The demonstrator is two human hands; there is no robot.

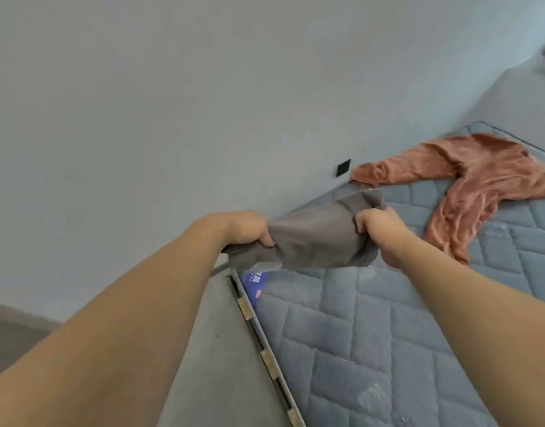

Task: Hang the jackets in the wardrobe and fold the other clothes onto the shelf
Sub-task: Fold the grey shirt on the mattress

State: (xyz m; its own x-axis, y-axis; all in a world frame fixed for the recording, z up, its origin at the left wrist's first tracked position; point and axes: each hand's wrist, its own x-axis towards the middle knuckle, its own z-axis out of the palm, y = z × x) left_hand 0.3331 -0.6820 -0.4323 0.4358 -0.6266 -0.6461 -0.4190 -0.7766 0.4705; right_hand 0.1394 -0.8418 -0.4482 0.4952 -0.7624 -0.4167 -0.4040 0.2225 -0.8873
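The person is holding a grey garment (311, 238) in the air above the near edge of the mattress (388, 334), the left hand (246, 229) gripping its edge at nine o'clock and the right hand (379, 229) gripping the opposite edge at three o'clock, the fingers (266, 240) of both curled tight on the cloth. To fold it well, they are likely needing to pull the fabric taut and level, then lay it flat on the mattress before creasing. A rust-coloured garment (480, 186) is lying spread at two o'clock, well apart.
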